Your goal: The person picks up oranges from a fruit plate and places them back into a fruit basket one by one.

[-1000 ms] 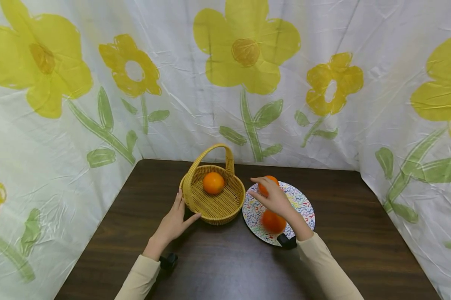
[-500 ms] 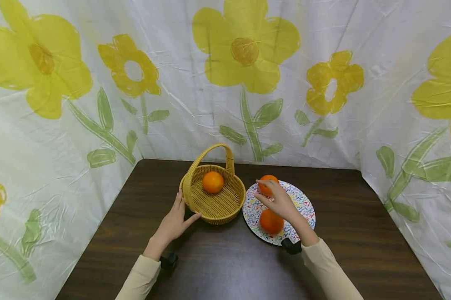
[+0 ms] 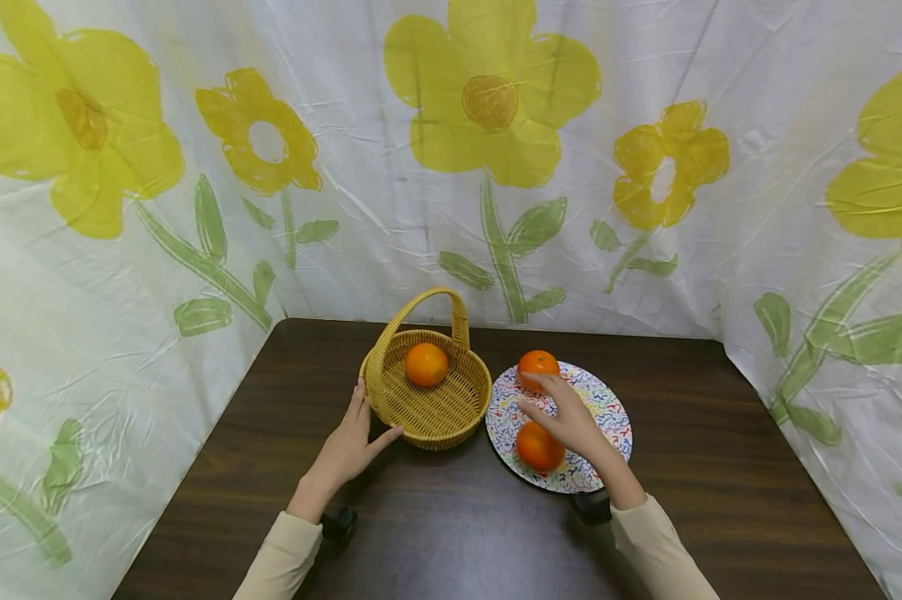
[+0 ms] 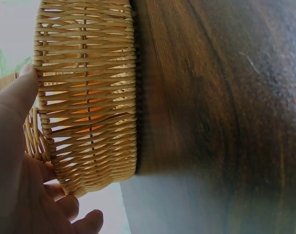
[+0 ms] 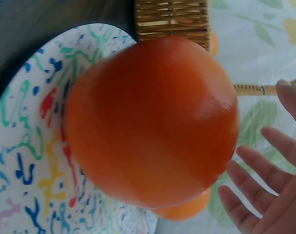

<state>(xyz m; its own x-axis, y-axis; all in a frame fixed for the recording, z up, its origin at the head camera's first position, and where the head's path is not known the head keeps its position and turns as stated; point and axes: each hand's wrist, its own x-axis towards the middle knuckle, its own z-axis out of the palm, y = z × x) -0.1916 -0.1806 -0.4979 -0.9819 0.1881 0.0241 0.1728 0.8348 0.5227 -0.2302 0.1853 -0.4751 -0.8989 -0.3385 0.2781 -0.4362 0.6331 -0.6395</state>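
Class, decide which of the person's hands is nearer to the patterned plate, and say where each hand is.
Right. The right hand is over the patterned plate; the left hand is off to the plate's left, against the wicker basket.

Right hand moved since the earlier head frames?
Yes: against the plate in the head view, the right hand has shifted rightward and slightly down the image.

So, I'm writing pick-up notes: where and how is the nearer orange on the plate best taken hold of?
Probably across opposite sides of its widest part, from above: the nearer orange is round with no handle, the plate blocks its underside, and the farther orange sits apart, leaving room between.
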